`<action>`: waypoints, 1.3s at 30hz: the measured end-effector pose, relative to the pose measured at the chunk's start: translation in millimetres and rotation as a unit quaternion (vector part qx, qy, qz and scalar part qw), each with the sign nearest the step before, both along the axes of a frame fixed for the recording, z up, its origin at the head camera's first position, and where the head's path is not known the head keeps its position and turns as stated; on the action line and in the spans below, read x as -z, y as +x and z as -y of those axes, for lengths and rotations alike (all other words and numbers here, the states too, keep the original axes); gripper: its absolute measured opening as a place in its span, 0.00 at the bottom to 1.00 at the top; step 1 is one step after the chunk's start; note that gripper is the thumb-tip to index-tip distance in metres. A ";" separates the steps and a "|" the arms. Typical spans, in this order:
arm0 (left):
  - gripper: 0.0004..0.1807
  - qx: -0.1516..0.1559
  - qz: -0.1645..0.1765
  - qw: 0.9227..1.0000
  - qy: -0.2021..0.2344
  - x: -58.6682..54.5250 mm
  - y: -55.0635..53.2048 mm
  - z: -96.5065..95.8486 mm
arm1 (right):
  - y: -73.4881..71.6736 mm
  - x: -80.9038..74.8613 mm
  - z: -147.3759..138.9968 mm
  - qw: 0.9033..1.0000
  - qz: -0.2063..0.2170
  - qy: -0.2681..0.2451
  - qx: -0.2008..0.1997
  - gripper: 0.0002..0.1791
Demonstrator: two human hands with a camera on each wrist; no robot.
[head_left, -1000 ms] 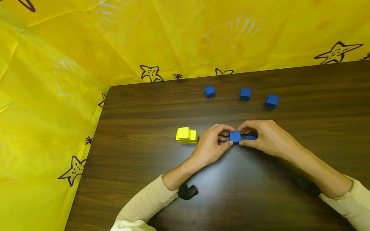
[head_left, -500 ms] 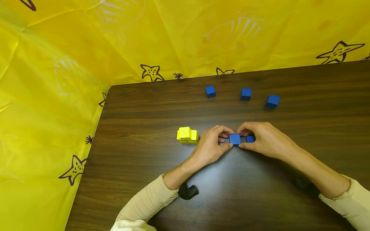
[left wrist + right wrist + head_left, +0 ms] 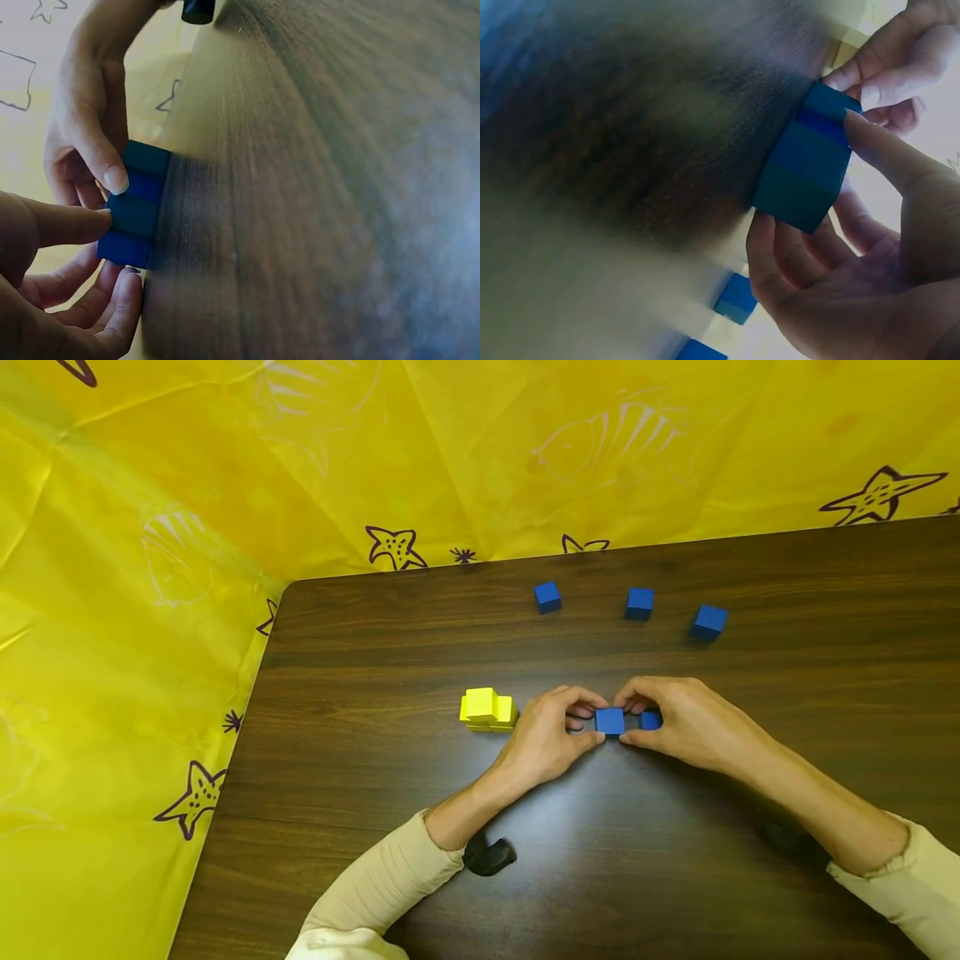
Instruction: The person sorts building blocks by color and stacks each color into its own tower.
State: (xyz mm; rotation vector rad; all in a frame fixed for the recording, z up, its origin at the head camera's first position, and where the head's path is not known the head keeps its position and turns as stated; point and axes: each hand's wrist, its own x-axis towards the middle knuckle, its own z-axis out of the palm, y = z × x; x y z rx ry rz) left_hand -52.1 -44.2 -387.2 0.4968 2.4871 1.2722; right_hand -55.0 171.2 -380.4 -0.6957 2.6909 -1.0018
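In the head view, a blue cube (image 3: 610, 722) sits between my two hands at the middle of the table. My left hand (image 3: 546, 739) holds its left side between thumb and fingers. From the right, my right hand (image 3: 693, 722) grips the same cube, its thumb and index fingertips at the right edge. A second blue cube (image 3: 650, 721) stands just to the right, partly covered by my right hand and framed by its curved fingers. The right wrist view shows this second cube (image 3: 799, 176) large and near, with the held cube (image 3: 834, 99) beyond it.
Left of my hands stands a small stack of yellow blocks (image 3: 487, 710). Three separate blue cubes (image 3: 547, 597) line the back of the brown table (image 3: 375, 693). Yellow patterned cloth (image 3: 465, 460) hangs along the back and left edges.
Over the last second both hands and the held cube have shifted slightly toward me. More of the second cube shows beside my right hand. The yellow stack and back cubes stay put.
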 end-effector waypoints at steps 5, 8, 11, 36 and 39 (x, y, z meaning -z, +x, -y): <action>0.16 -0.005 0.005 1.000 -0.002 -0.1 0.0 0.2 | -0.8 0.3 -2.3 1.000 -0.004 -0.012 -0.005 0.18; 0.16 -0.008 0.008 1.000 -0.003 -0.2 0.1 -0.1 | -1.2 -0.4 -6.4 1.000 -0.011 -0.024 -0.006 0.21; 0.16 -0.010 0.008 1.000 -0.004 -0.4 -0.1 -0.4 | -1.2 -0.8 -11.4 0.999 -0.020 -0.033 -0.009 0.22; 0.15 -0.001 0.008 1.000 0.000 -0.3 0.5 1.2 | 9.9 5.4 -41.6 0.999 -0.014 -0.050 0.016 0.25; 0.15 0.000 0.010 1.000 0.002 -0.6 0.3 1.4 | 9.9 5.9 -42.8 0.998 0.009 -0.054 0.023 0.23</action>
